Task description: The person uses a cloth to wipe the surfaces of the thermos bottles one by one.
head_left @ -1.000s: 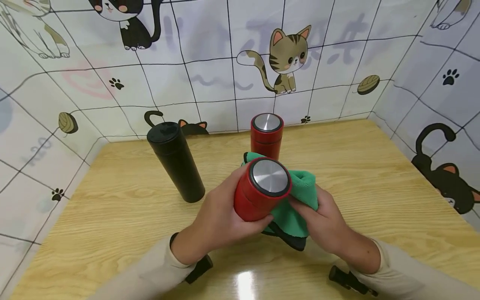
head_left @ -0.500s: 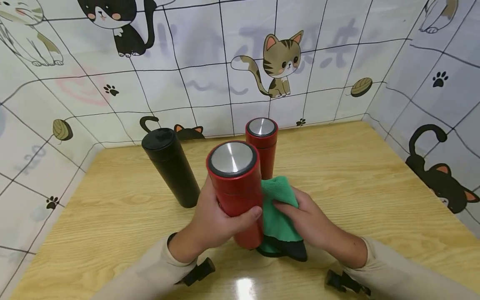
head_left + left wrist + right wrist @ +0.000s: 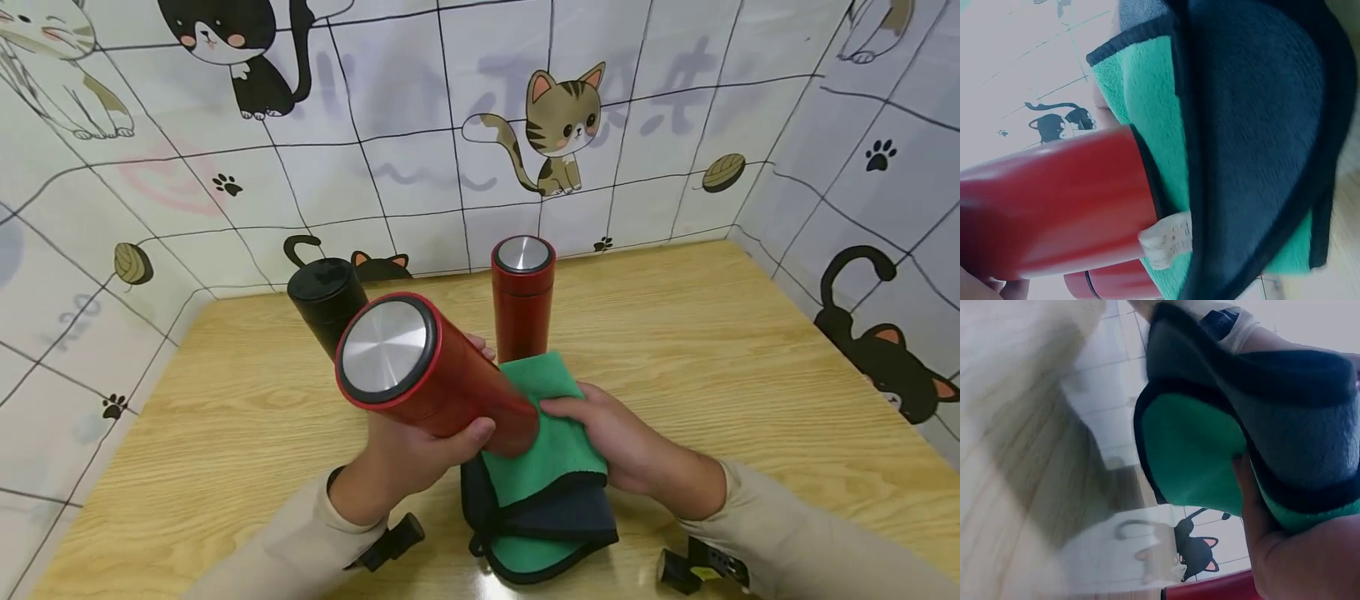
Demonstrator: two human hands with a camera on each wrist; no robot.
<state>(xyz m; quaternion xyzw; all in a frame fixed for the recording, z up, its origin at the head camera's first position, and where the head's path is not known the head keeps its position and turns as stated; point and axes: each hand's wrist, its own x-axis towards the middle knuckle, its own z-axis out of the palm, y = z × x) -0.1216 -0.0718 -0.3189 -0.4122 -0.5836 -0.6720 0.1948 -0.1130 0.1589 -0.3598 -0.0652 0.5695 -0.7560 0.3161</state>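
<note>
My left hand (image 3: 408, 462) grips a red thermos (image 3: 457, 383), tilted so its silver-topped end leans left toward the head camera. Its other end presses against a green and dark grey cloth (image 3: 547, 442) with black edging. That cloth is held by my right hand (image 3: 626, 442), thumb on the green side, the other fingers mostly behind it. In the left wrist view the cloth (image 3: 1254, 119) covers the thermos's (image 3: 1060, 206) end, and a white tag (image 3: 1166, 240) shows on it. The right wrist view has the cloth (image 3: 1297, 437) folded over the hand (image 3: 1310, 562).
Behind the cloth a second red thermos (image 3: 522, 308) stands upright on the wooden table (image 3: 712, 350). A black thermos (image 3: 326, 296) stands at the left, partly hidden by the held one. Cat-patterned walls (image 3: 420, 167) border the table's back and sides.
The held thermos has gone from nearly upright to strongly tilted, its silver-topped end swinging left. The cloth has shifted to that thermos's lower end and hangs more unfolded, showing its dark side.
</note>
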